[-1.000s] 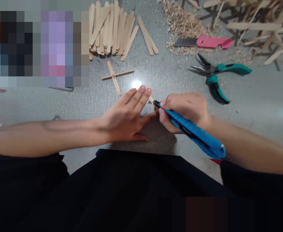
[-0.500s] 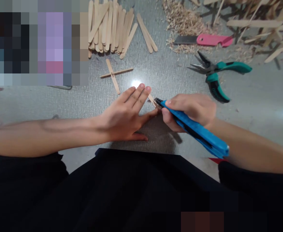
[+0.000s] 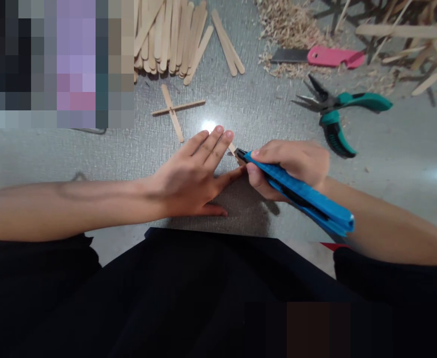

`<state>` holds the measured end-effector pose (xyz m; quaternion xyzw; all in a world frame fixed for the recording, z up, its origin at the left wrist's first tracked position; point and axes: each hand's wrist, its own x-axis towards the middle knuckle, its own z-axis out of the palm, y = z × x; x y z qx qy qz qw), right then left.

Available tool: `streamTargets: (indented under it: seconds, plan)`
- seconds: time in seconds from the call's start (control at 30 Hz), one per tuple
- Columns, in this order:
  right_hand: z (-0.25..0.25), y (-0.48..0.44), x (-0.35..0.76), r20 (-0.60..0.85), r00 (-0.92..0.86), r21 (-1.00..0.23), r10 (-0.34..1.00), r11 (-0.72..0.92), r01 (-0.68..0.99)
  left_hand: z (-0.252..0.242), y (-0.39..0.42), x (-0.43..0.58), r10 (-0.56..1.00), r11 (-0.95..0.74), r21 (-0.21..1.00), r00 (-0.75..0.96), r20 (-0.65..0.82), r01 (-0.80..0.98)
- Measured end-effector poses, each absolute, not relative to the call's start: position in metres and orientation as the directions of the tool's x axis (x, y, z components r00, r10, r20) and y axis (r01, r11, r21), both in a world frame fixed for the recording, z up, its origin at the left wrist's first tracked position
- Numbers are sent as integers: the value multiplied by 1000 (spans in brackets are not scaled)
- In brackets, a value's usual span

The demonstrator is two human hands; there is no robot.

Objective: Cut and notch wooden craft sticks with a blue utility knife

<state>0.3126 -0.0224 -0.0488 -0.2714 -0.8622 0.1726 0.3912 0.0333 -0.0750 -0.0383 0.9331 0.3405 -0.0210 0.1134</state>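
My left hand [image 3: 199,171] lies flat on the grey table with its fingers stretched out, over a wooden craft stick [image 3: 232,148] whose end shows by the fingertips. The rest of that stick is mostly hidden under the hand. Closed around a blue utility knife [image 3: 296,191], my right hand [image 3: 293,164] keeps the knife's dark tip down at the stick, right beside my left fingers. Just beyond my left hand, two craft sticks joined in a cross [image 3: 171,109] rest on the table.
A heap of craft sticks [image 3: 171,40] lies at the back, with two more sticks [image 3: 227,42] beside it. To the right are wood shavings [image 3: 289,25], a pink-handled cutter [image 3: 335,57], spread green-handled pliers [image 3: 332,105] and a wooden stick structure [image 3: 400,31].
The tip of the utility knife has shifted slightly left along the craft stick, with my right hand. My left hand stays in place; the whole view has moved a little.
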Motion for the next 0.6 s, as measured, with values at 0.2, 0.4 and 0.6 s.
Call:
streamTargets:
  seconds: [0.2, 0.4, 0.6]
  plan:
    - [-48, -22, 312, 612, -562, -474, 557, 827, 303, -35, -75, 35, 635, -726, 229, 760, -137, 648]
    - [-39, -23, 312, 476, -624, -480, 620, 777, 407, -32, -72, 38, 632, -721, 221, 754, -177, 657]
    - [-42, -24, 310, 536, -618, -495, 574, 807, 321, -30, -69, 39, 614, -741, 201, 768, -182, 640]
